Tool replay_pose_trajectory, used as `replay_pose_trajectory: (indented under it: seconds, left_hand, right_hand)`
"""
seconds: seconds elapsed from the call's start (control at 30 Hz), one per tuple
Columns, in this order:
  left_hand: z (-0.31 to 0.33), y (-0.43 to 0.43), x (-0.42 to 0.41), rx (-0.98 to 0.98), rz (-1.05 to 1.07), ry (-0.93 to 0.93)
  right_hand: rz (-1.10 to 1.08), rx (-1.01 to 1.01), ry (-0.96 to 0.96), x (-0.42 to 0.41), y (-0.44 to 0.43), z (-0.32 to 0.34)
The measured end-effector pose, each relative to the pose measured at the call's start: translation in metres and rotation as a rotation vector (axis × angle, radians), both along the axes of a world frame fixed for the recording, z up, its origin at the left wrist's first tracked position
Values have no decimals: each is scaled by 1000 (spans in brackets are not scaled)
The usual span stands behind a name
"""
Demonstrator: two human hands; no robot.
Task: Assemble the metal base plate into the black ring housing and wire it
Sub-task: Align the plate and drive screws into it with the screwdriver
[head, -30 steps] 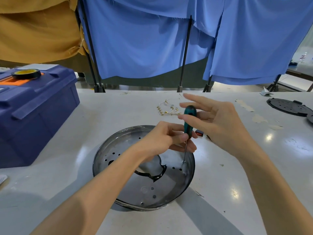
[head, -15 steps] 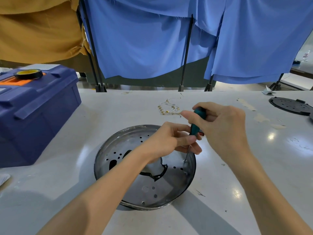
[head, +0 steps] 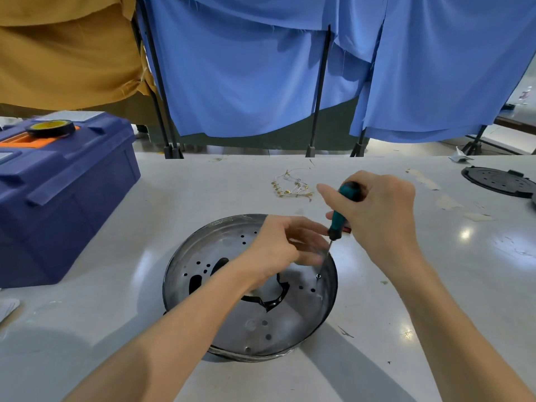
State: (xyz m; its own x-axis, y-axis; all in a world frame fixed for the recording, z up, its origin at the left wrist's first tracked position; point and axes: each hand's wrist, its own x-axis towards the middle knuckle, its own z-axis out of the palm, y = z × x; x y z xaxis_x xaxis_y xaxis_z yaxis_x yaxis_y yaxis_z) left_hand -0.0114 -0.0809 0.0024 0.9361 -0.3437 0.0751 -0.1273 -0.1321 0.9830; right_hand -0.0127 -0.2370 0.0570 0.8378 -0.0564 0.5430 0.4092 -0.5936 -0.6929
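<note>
Right hand (head: 380, 221) turned, gripping screwdriver (head: 340, 216), tip on screw (head: 318, 276); left hand (head: 278, 250) blurred, grip unclear

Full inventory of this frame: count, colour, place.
table: 1, white, underneath everything
metal base plate: 1, silver, table centre
screwdriver: 1, teal-black handle, tip in plate
screw: 1, silver, at screwdriver tip
wire bundle: 1, white-gold, behind plate
toolbox: 1, dark blue, table left
tape roll: 1, black-yellow, on toolbox
perforated disc: 1, black, far right
curtains: several, blue and mustard, behind table
left hand: 1, over plate, beside screwdriver shaft
right hand: 1, grips screwdriver handle
</note>
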Motion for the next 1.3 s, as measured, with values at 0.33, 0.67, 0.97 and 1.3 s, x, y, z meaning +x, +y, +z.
replay_pose_trajectory:
  seconds: [0.33, 0.67, 0.97, 1.3]
  left_hand:
    - [-14, 2, -1, 307, -5, -189]
    - [-22, 6, 0, 268, -20, -130]
    - [-22, 6, -2, 243, -13, -114]
    - [-27, 5, 0, 233, -15, -136]
  right_hand:
    - [295, 0, -35, -1, 13, -11]
    - [644, 51, 203, 5, -6, 2]
    - [74, 143, -113, 9, 13, -20]
    - [285, -132, 122, -1, -5, -3]
